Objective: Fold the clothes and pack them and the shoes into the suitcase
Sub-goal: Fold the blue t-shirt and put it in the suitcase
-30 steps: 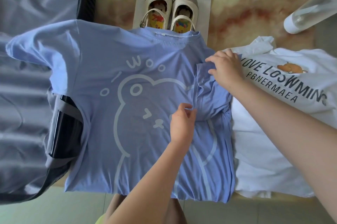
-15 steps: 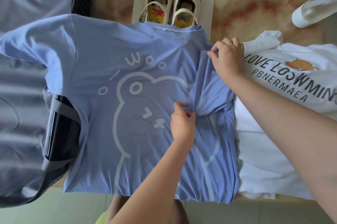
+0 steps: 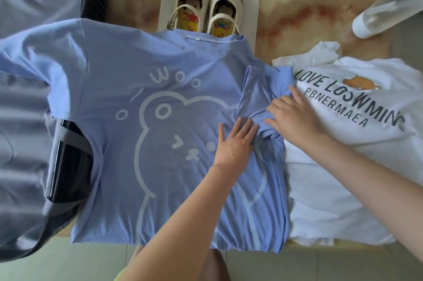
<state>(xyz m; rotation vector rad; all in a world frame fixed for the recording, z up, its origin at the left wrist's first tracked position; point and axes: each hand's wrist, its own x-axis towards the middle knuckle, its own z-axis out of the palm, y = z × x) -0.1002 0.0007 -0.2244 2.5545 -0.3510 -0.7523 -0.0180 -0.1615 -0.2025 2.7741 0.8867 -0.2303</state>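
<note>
With fingers flat, the left hand (image 3: 235, 141) and right hand (image 3: 294, 118) pressed the folded sleeve (image 3: 254, 95) of the light-blue bear-print cotton T-shirt (image 3: 119, 166); the unfolded sleeve (image 3: 41, 52) lay leftward, nearer the left hand.

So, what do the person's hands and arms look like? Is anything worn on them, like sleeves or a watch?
The left hand and right hand are bare: no gloves, rings or watch show. The left forearm and right forearm are bare, with no sleeve in view. A bit of yellow-green cloth shows at the bottom edge beside the left forearm; what it is cannot be told.
</note>
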